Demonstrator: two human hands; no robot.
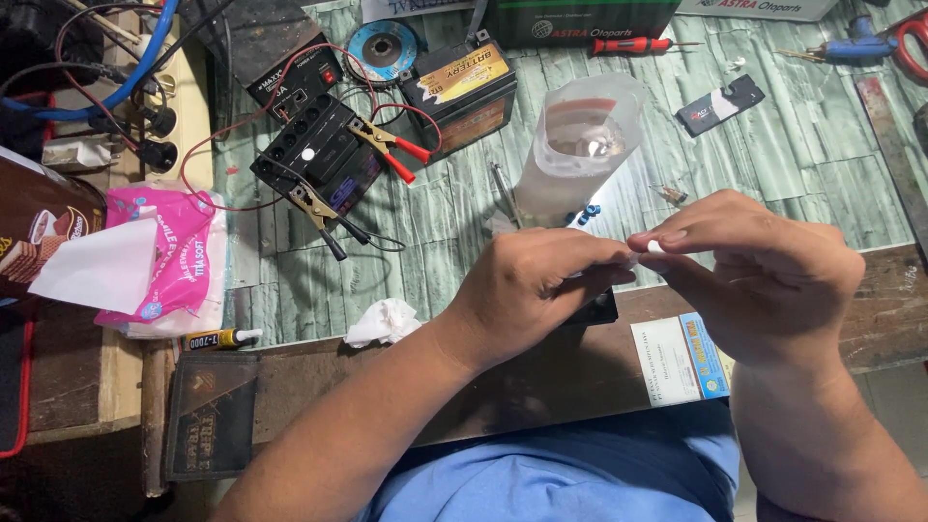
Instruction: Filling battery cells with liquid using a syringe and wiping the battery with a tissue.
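My left hand [541, 290] and my right hand [764, 271] meet above the front edge of the workbench, fingertips together. Between them they pinch a small white piece [646, 251], mostly hidden by the fingers. Just behind the hands stands a clear plastic bag [577, 145] with small parts inside. Tiny blue bits [590, 211] lie at its foot. A dark flat object [594, 309] lies under my left hand, mostly covered.
Two black batteries [319, 150] [462, 89] with red and black clamp leads [387, 145] sit at the back left. A pink tissue pack [164, 256], glue tube [220, 338], crumpled tissue [384, 322], red screwdriver [633, 44], grinding disc [383, 50] and paper label [677, 360] are also around.
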